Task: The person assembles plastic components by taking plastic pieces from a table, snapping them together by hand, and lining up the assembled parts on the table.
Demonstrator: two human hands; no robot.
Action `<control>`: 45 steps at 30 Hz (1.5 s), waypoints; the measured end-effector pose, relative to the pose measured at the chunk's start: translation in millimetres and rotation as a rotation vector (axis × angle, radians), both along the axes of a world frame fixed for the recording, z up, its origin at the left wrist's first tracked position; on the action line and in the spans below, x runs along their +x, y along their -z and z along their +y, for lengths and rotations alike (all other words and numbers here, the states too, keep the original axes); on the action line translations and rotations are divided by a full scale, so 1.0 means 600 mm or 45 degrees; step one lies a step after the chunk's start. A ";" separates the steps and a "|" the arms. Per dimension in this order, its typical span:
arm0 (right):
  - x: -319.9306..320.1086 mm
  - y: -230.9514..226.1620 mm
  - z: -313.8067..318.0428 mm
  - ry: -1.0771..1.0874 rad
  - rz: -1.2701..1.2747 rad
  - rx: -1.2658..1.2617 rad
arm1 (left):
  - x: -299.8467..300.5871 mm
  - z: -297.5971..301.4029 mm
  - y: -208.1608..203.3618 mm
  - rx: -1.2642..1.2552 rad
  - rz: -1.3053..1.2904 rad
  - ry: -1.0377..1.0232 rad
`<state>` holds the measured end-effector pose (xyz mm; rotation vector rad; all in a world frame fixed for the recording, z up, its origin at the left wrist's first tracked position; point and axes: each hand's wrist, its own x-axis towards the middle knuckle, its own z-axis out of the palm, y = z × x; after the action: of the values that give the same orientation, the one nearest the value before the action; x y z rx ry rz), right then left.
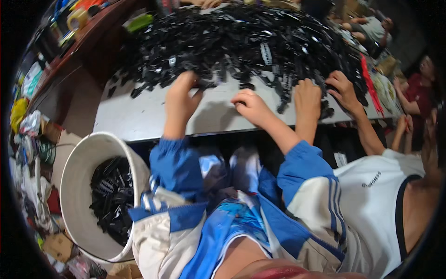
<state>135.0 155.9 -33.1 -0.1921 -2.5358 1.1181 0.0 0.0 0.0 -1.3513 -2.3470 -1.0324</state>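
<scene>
A large heap of small black plastic pieces (232, 42) covers the far part of a white table (139, 109). My left hand (180, 102) is at the heap's near edge, its thumb and fingers closed around a dark piece (205, 84) that shows only in part. To the right of it, my right hand (253, 108) hovers over the bare near strip of the table with curled fingers. Something small and dark shows at its fingertips, too little of it visible to name. Some pieces in the heap have a ladder-like pattern of slots.
A white bucket (69, 186) partly filled with black pieces stands at my left. Close on my right, a co-worker's hands (307, 97) handle pieces at the same table. Red strip (369, 83) lies at the right end. Cluttered bags and boxes line the left side.
</scene>
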 end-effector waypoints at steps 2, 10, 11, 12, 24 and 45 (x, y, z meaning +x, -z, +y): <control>-0.018 0.010 -0.005 0.121 0.273 0.455 | 0.000 0.013 0.018 -0.134 -0.028 0.038; -0.055 -0.003 -0.013 0.398 -0.121 0.773 | 0.033 0.010 0.047 -0.473 0.204 -0.324; -0.059 -0.003 -0.015 0.403 -0.155 0.869 | 0.031 0.007 0.051 -0.441 0.226 -0.314; -0.066 -0.007 -0.010 0.350 -0.379 0.768 | 0.023 0.002 0.055 -0.374 0.219 -0.302; -0.025 0.011 -0.023 0.303 -0.147 0.787 | -0.048 0.001 0.007 0.011 -0.239 -0.003; -0.055 -0.028 -0.010 0.005 0.010 0.584 | -0.036 0.045 0.072 -0.039 -0.085 0.366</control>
<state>101.9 149.7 -16.4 -0.0711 -2.6994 0.5081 -21.7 27.0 -42.9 -1.7291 -2.2684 -1.1375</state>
